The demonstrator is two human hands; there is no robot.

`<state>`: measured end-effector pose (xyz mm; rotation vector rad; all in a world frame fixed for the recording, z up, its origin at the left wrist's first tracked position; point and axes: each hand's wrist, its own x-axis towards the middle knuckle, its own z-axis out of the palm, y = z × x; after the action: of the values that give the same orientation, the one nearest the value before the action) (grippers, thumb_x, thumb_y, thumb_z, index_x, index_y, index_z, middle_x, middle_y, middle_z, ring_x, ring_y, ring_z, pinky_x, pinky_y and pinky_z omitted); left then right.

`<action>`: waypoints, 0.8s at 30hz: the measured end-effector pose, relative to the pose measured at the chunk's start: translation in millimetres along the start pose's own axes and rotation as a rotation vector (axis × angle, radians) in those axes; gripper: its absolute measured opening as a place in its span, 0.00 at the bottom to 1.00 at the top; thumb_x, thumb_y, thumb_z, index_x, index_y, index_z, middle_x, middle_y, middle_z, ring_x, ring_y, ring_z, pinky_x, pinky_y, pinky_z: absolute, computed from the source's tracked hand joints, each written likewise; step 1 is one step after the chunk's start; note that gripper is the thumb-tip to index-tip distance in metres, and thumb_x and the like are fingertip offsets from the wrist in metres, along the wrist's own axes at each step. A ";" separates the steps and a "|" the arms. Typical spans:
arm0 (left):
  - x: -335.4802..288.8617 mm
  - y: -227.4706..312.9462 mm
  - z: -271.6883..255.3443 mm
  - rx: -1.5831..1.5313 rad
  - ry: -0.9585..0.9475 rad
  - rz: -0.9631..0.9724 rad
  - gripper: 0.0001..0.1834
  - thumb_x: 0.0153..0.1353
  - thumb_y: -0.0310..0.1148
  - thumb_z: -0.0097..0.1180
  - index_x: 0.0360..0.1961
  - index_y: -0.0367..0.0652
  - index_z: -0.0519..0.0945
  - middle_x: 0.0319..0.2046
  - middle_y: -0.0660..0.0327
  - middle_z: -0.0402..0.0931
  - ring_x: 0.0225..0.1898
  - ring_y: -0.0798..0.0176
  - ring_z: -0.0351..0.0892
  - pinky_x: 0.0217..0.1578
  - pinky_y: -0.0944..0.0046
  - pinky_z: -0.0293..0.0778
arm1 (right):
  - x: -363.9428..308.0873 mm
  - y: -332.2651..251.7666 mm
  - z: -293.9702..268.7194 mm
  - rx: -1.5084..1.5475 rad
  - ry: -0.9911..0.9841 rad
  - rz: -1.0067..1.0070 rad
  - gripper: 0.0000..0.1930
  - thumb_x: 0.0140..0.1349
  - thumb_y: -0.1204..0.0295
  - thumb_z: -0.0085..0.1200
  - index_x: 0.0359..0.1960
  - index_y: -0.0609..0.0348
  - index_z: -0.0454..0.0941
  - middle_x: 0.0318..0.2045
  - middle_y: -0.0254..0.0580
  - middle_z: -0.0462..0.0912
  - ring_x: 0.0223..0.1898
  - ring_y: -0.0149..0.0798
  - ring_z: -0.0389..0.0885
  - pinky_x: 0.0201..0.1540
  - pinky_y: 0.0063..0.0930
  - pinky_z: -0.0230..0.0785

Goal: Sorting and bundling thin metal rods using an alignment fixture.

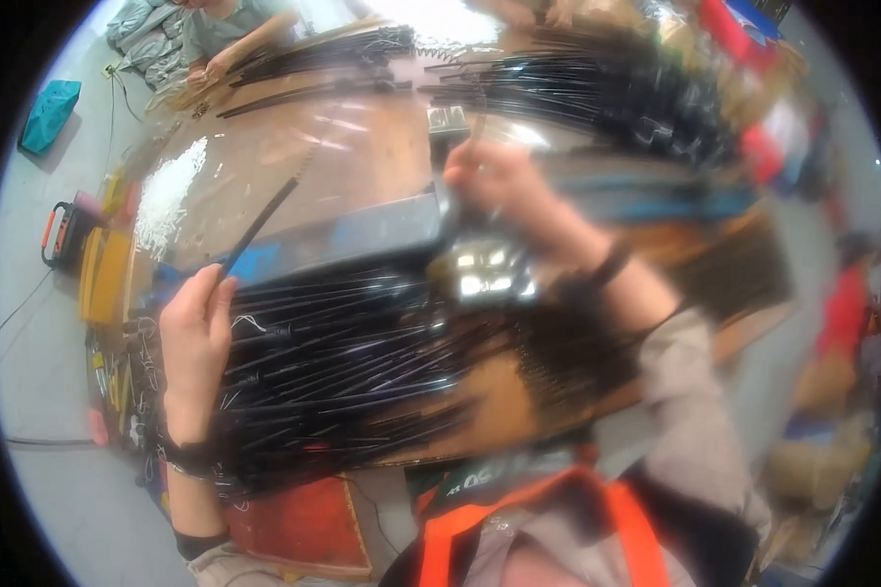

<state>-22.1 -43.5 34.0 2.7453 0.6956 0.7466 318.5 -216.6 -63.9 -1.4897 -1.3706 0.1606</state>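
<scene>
My left hand (194,328) pinches the near end of a long thin black strip (261,223) that slants up and away over the wooden workbench (362,147). My right hand (504,186) is raised above the bench middle, fingers closed on a thin curved black piece (482,110); the picture is blurred there. Below both hands lies a thick heap of black strips (343,372) across the near part of the bench. A shiny metal part (485,269) sits under my right wrist.
More black strips (578,88) are piled at the far right of the bench. A heap of small white pieces (171,186) lies at the left. Another person's hand (210,67) rests at the far left corner. An orange tool (61,233) stands on the floor at left.
</scene>
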 end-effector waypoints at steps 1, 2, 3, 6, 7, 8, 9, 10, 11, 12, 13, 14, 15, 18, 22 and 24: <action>-0.8 -2.1 0.1 -0.004 -0.013 -0.022 0.09 0.66 0.28 0.55 0.43 0.32 0.77 0.26 0.47 0.74 0.26 0.56 0.72 0.30 0.62 0.70 | 2.3 0.5 1.3 0.031 -0.025 0.030 0.07 0.62 0.69 0.61 0.38 0.57 0.82 0.30 0.44 0.85 0.29 0.35 0.83 0.34 0.28 0.73; 0.0 -2.7 1.1 -0.003 -0.012 -0.025 0.09 0.66 0.28 0.55 0.43 0.32 0.77 0.26 0.47 0.74 0.26 0.56 0.72 0.30 0.62 0.70 | 4.6 1.1 2.4 0.063 -0.050 0.059 0.07 0.62 0.69 0.61 0.38 0.57 0.82 0.30 0.45 0.85 0.28 0.35 0.83 0.33 0.28 0.73; 2.1 -1.6 2.9 -0.015 -0.012 -0.031 0.09 0.65 0.28 0.56 0.43 0.32 0.78 0.26 0.47 0.75 0.26 0.56 0.73 0.30 0.62 0.71 | 6.9 1.6 3.4 0.095 -0.075 0.089 0.07 0.62 0.68 0.61 0.37 0.57 0.82 0.30 0.45 0.85 0.28 0.36 0.83 0.33 0.29 0.73; 9.8 -0.7 8.6 -0.035 -0.010 -0.040 0.09 0.64 0.28 0.57 0.42 0.32 0.78 0.26 0.48 0.76 0.25 0.55 0.75 0.31 0.61 0.71 | 21.2 5.6 4.6 -0.047 -0.215 0.124 0.11 0.60 0.66 0.62 0.40 0.58 0.81 0.32 0.44 0.84 0.31 0.38 0.83 0.37 0.30 0.75; 11.0 -0.7 10.3 -0.042 -0.004 -0.042 0.10 0.64 0.28 0.57 0.42 0.32 0.78 0.27 0.47 0.76 0.26 0.54 0.75 0.31 0.61 0.72 | 26.2 2.5 5.5 -0.117 -0.285 0.140 0.13 0.59 0.64 0.63 0.41 0.59 0.80 0.33 0.44 0.84 0.33 0.38 0.83 0.39 0.30 0.75; 12.3 -0.6 12.5 -0.048 0.001 -0.042 0.10 0.64 0.28 0.57 0.42 0.33 0.78 0.27 0.47 0.76 0.26 0.53 0.76 0.31 0.61 0.72 | 29.6 -2.7 7.6 -0.113 -0.287 0.136 0.13 0.59 0.64 0.63 0.41 0.59 0.80 0.33 0.44 0.84 0.33 0.38 0.83 0.39 0.30 0.75; 13.9 -0.3 15.0 -0.054 0.005 -0.042 0.10 0.64 0.28 0.58 0.42 0.33 0.79 0.27 0.46 0.77 0.26 0.52 0.76 0.31 0.61 0.72 | 32.2 -10.0 10.8 -0.203 -0.362 0.140 0.13 0.58 0.65 0.63 0.41 0.58 0.81 0.31 0.44 0.84 0.32 0.40 0.83 0.38 0.32 0.76; 14.4 -1.5 16.5 -0.044 0.007 -0.046 0.10 0.64 0.28 0.58 0.42 0.33 0.79 0.27 0.46 0.77 0.26 0.52 0.76 0.31 0.61 0.72 | 35.6 -19.6 16.9 -0.289 -0.437 0.139 0.13 0.57 0.65 0.63 0.40 0.57 0.81 0.30 0.44 0.83 0.32 0.43 0.83 0.38 0.33 0.76; 15.1 -2.3 19.4 -0.045 0.002 -0.016 0.10 0.63 0.28 0.58 0.42 0.33 0.79 0.28 0.46 0.77 0.27 0.51 0.77 0.31 0.60 0.72 | 36.4 -24.1 20.9 -0.375 -0.511 0.139 0.12 0.57 0.65 0.64 0.40 0.56 0.81 0.29 0.45 0.83 0.31 0.45 0.83 0.37 0.35 0.76; 15.7 -4.6 19.8 -0.041 0.002 0.010 0.10 0.63 0.28 0.58 0.42 0.33 0.79 0.29 0.46 0.78 0.28 0.49 0.77 0.31 0.60 0.73 | 35.9 -22.0 22.7 -0.367 -0.513 0.125 0.12 0.57 0.65 0.64 0.40 0.56 0.81 0.29 0.45 0.83 0.31 0.45 0.83 0.37 0.35 0.76; 17.0 -7.2 20.1 -0.038 0.000 0.038 0.10 0.63 0.28 0.59 0.42 0.33 0.79 0.30 0.45 0.78 0.29 0.48 0.78 0.32 0.59 0.73 | 29.9 -14.3 18.9 -0.476 -0.436 0.023 0.09 0.58 0.67 0.61 0.38 0.55 0.79 0.28 0.43 0.83 0.31 0.45 0.82 0.37 0.36 0.74; 19.3 -10.4 20.0 -0.029 0.001 0.036 0.10 0.63 0.28 0.59 0.42 0.33 0.79 0.30 0.45 0.78 0.29 0.48 0.78 0.32 0.59 0.73 | 20.9 -4.7 10.5 -0.583 -0.353 -0.075 0.06 0.60 0.69 0.58 0.36 0.54 0.78 0.27 0.42 0.82 0.30 0.45 0.82 0.37 0.37 0.71; 17.5 -15.8 20.2 -0.015 0.002 0.055 0.10 0.62 0.29 0.59 0.42 0.34 0.79 0.30 0.46 0.79 0.30 0.46 0.79 0.32 0.57 0.73 | 12.0 1.9 1.9 -0.688 -0.277 -0.176 0.03 0.61 0.70 0.55 0.34 0.53 0.76 0.26 0.40 0.82 0.30 0.45 0.82 0.38 0.38 0.69; 18.1 -32.2 29.0 0.024 0.004 0.076 0.10 0.62 0.30 0.59 0.41 0.35 0.80 0.32 0.46 0.79 0.33 0.43 0.79 0.33 0.55 0.74 | -24.9 29.0 -51.4 -0.805 -0.158 -0.297 0.03 0.58 0.75 0.55 0.31 0.51 0.75 0.25 0.38 0.80 0.31 0.44 0.80 0.39 0.40 0.66; 26.2 -31.3 61.3 0.076 -0.223 0.109 0.11 0.62 0.32 0.59 0.44 0.40 0.83 0.37 0.45 0.82 0.38 0.43 0.82 0.39 0.55 0.77 | -92.5 64.6 -159.6 -1.105 -0.077 -0.052 0.04 0.53 0.80 0.56 0.29 0.58 0.77 0.25 0.44 0.79 0.30 0.47 0.78 0.34 0.40 0.67; 43.2 -14.0 109.3 0.037 -0.242 0.309 0.06 0.59 0.31 0.58 0.37 0.44 0.82 0.30 0.51 0.79 0.33 0.44 0.79 0.34 0.51 0.76 | -115.8 72.9 -205.6 -1.136 0.028 -0.120 0.06 0.52 0.81 0.57 0.31 0.59 0.78 0.26 0.47 0.80 0.31 0.50 0.79 0.34 0.41 0.68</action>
<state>62.4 -18.6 -45.0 2.9457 0.2411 0.4450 468.3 -411.3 -88.4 -2.2686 -1.5984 -0.8471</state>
